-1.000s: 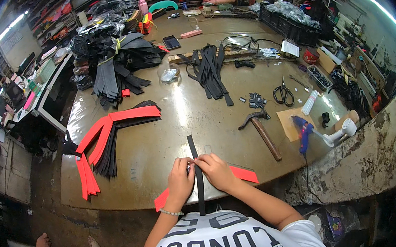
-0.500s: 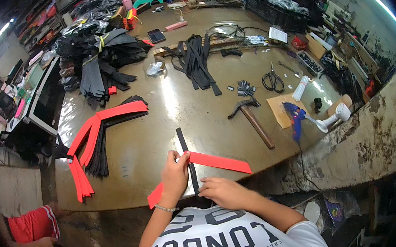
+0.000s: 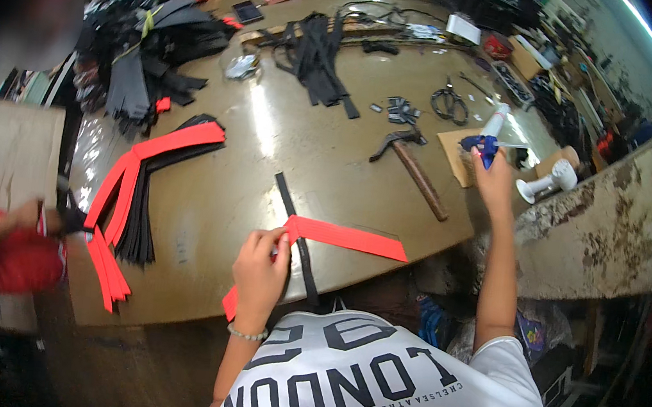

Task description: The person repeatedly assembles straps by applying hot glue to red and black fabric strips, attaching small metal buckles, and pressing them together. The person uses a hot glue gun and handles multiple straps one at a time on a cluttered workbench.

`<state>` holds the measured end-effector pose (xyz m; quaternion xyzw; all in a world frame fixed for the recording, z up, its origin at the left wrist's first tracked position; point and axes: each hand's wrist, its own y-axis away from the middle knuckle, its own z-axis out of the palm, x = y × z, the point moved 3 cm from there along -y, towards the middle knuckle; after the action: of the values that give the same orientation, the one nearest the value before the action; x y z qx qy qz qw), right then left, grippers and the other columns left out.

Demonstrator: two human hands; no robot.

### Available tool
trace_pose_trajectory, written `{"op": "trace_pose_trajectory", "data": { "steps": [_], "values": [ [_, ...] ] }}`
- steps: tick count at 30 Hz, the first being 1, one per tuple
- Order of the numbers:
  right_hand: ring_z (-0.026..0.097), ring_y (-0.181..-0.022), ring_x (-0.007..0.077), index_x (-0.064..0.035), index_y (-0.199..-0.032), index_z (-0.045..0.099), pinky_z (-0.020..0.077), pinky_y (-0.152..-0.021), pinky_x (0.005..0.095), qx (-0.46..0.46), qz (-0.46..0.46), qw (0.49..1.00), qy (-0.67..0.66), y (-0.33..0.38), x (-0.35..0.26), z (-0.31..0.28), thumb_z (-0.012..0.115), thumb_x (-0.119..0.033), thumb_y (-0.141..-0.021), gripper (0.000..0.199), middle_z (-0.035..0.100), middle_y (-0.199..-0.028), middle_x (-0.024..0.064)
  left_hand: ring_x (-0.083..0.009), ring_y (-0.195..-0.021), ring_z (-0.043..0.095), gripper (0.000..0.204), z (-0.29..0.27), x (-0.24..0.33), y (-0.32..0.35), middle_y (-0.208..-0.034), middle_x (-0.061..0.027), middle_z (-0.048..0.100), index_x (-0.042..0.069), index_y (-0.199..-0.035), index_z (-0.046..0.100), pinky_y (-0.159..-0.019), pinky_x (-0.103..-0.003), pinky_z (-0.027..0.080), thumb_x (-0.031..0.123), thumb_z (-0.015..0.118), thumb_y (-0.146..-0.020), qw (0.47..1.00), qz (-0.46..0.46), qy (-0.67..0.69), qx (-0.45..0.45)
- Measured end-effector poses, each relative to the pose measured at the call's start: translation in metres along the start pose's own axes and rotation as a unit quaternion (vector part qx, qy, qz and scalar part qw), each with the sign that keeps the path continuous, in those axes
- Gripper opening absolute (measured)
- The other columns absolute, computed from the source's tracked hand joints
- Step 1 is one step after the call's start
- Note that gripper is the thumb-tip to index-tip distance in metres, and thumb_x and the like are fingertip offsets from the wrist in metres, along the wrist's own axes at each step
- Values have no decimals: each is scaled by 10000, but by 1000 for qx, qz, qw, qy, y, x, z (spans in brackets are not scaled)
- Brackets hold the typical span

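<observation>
Two hands, two jobs at the bench edge

We press our left hand [image 3: 259, 272] on the red strap [image 3: 338, 237], fingers pinched around its bend where it crosses the black strap [image 3: 297, 232]; both straps lie at the near edge of the worktable [image 3: 267, 159], the red one running right toward the table's edge. Our right hand [image 3: 493, 176] is stretched far out to the right, fingers clenched around the blue glue gun [image 3: 483, 146], which is held over a brown cardboard sheet [image 3: 456, 153].

Between the two hands lies a hammer [image 3: 412, 161], handle pointing toward us, just left of the cardboard. Scissors [image 3: 449, 103] rest farther back, with a small heap of dark clips [image 3: 402, 110] beside them. A white tool [image 3: 546, 180] sits on the right-hand ledge. To the left, a fan of red and black straps [image 3: 135, 185] hangs over the table's left edge; behind it, a big pile of black pieces [image 3: 148, 53]. More black strips [image 3: 320, 58] lie at the far middle, near a phone [image 3: 248, 12].

Bins at the far right [image 3: 524, 62] hold things too small to tell. A person in red [image 3: 11, 252] stands at the left.
</observation>
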<state>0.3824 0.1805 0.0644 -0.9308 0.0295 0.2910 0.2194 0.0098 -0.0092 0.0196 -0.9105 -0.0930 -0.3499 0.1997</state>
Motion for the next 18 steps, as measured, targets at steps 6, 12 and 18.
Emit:
{"op": "trace_pose_trajectory", "data": {
  "steps": [6,12,18],
  "values": [
    [683,-833,235,-45,-1118,538,523,-752,350,-359,-172,886,-237,75,-136,48,722,-357,-862,444,690,-935,127,-189,-643,597,109,11,-4,-1,-809,-46,602,109,-958,719,-586,-324,486,157,695,-863,998,35,-44,15],
    [687,-726,359,-14,-1134,526,522,-672,415,-433,-197,858,-194,84,-155,84,671,-410,-885,490,678,-786,204,-169,-619,584,131,11,-8,0,-805,-32,598,133,-977,734,-571,-315,478,134,695,-851,998,39,-35,18],
    [670,-689,396,20,-1143,516,516,-629,440,-439,-212,859,-158,84,-161,86,666,-420,-885,532,663,-750,232,-166,-599,577,130,15,-11,1,-797,-33,592,133,-972,737,-550,-314,471,125,697,-848,998,43,-28,34]
  ]
}}
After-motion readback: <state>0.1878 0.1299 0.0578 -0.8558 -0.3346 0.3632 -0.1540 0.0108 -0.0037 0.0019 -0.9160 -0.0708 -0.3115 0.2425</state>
